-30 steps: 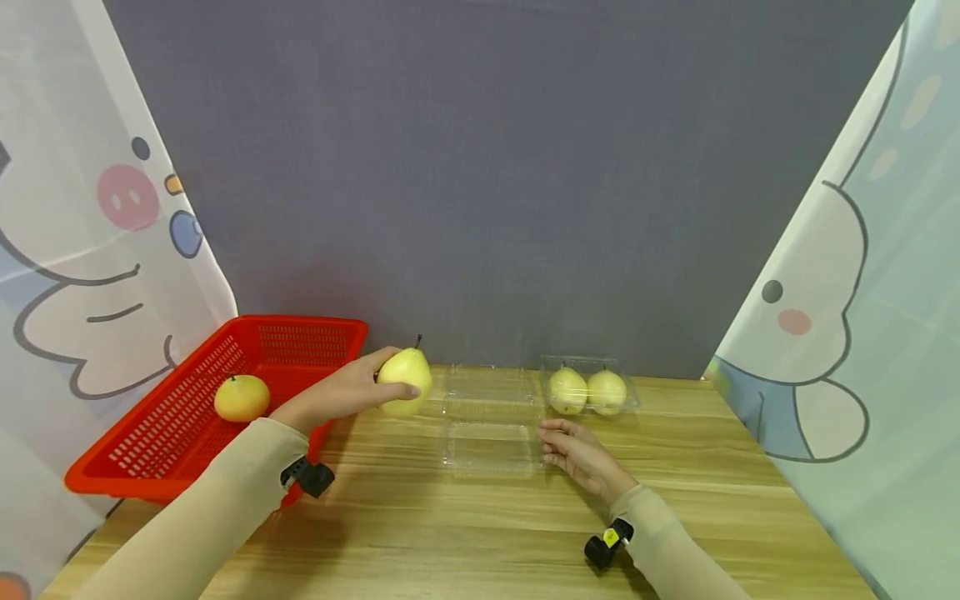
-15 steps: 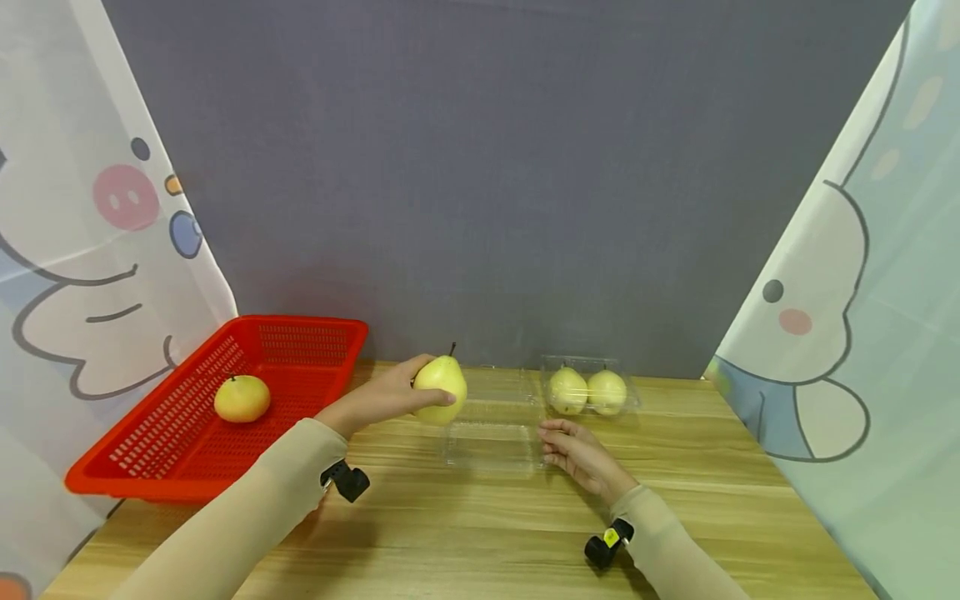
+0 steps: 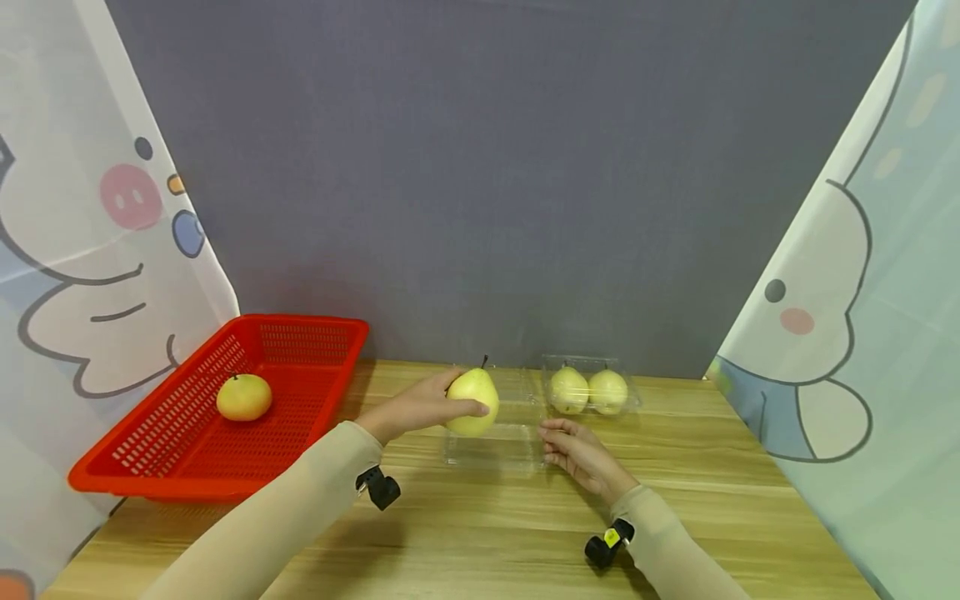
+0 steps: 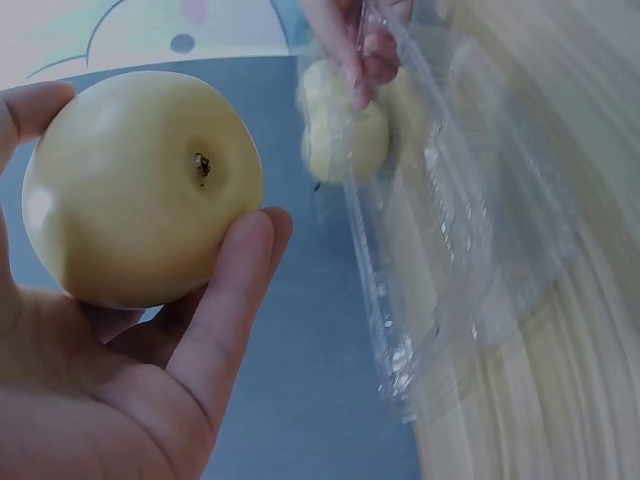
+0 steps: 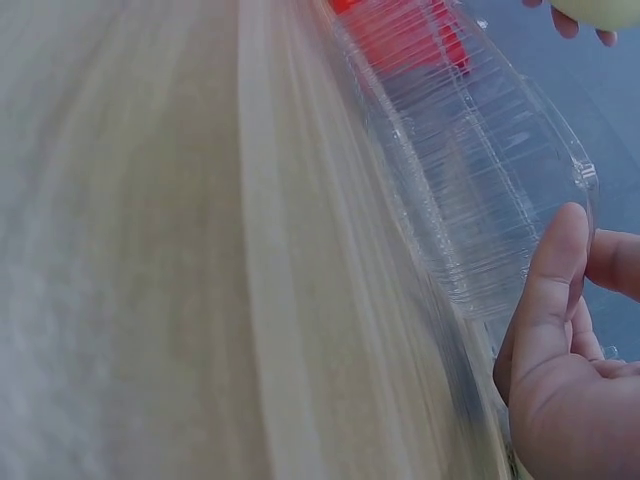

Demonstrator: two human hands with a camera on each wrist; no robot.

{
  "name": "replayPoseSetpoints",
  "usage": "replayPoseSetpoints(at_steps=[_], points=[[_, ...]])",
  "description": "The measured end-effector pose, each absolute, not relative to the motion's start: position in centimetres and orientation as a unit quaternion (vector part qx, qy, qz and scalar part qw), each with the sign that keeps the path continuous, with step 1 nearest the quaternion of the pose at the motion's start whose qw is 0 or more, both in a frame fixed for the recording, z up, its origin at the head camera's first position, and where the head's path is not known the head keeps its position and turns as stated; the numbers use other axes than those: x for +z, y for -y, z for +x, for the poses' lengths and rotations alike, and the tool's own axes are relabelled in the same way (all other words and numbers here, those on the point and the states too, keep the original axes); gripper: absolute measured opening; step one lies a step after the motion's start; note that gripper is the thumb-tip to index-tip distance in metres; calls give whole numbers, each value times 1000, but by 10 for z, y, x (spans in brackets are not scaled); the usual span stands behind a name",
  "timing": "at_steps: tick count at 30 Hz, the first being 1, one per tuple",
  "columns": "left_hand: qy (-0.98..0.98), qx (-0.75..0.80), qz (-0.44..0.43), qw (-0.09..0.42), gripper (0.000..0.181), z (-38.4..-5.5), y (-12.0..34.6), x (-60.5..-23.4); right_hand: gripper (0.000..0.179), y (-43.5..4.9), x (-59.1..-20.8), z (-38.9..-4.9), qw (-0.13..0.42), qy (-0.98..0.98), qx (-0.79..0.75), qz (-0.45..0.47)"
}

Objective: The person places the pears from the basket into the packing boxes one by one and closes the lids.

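Head view: your left hand (image 3: 422, 407) grips a round yellow pear (image 3: 474, 405) near the rectangular clear plastic box (image 3: 497, 452) your right hand (image 3: 581, 457) pinches. Probably mid-packing; next calls for lowering it in.

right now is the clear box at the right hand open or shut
Open: in the head view, the lid of the clear box is folded back on its far side, leaving it uncovered.
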State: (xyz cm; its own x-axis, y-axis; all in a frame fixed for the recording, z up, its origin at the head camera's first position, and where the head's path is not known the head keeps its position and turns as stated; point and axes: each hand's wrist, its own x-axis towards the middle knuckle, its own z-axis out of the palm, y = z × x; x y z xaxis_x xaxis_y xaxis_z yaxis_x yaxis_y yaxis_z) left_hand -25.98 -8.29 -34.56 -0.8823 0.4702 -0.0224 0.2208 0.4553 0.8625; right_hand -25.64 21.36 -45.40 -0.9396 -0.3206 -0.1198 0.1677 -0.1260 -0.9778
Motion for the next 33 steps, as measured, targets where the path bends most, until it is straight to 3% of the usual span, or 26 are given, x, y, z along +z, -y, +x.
replayPoseSetpoints(at_steps=[20,33], points=[[-799,528,221,184,83,-270,48,-363,40,-212,-453,-256,162,-640,-749,-52],[-797,535,188,208,64,-281,30,-378,39,-213,-455,-256,160,-646,-744,-53]])
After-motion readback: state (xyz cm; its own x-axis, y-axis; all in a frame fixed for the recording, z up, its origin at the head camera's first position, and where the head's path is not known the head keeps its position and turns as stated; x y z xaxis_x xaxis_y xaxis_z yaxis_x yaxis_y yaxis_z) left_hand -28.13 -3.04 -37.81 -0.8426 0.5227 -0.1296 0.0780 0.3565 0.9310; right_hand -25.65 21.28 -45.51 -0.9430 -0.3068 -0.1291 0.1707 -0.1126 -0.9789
